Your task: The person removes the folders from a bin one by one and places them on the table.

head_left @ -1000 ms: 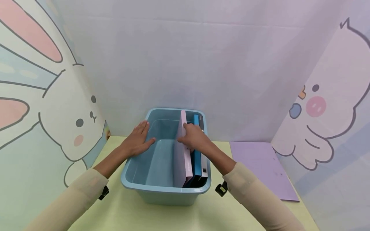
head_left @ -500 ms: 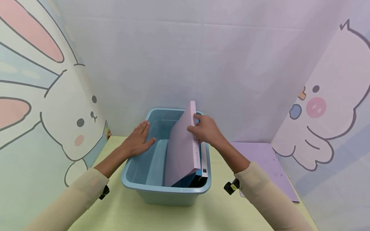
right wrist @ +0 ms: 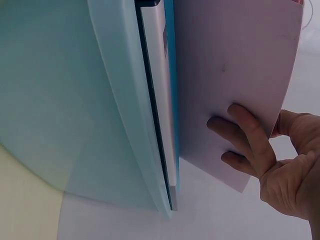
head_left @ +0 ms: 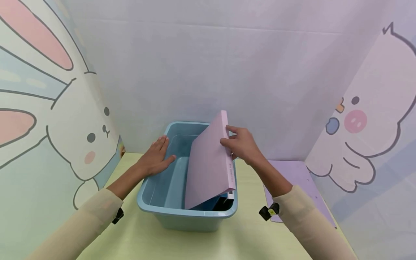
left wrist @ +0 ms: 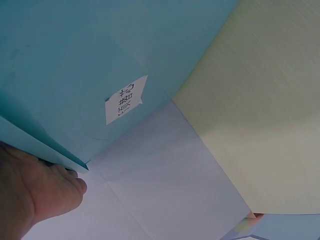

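Note:
A blue plastic tub (head_left: 188,221) stands on the table. My left hand (head_left: 155,157) rests on its left rim, fingers straight and thumb pointing inward; the left wrist view has the hand (left wrist: 42,187) at the rim. With thumb and fingers, my right hand (head_left: 243,145) pinches the spine of a pink file folder (head_left: 208,164). The folder leans to the right, its top above the tub and its lower edge inside. Spread fingers lie on the folder's side (right wrist: 225,70) in the right wrist view. Against the right wall stand a blue folder (head_left: 206,205) and a white-spined folder (right wrist: 161,95), mostly covered in the head view.
Right of the tub, a flat purple folder (head_left: 294,171) lies on the pale yellow table (head_left: 146,238), partly covered by my right forearm. A pale wall (head_left: 156,72) rises right behind the tub. The tub's outside carries a white paper label (left wrist: 125,101).
My right hand has lifted the pink folder and tipped its top to the right, so it now covers most of the blue and white-spined folders. The left hand has stayed put.

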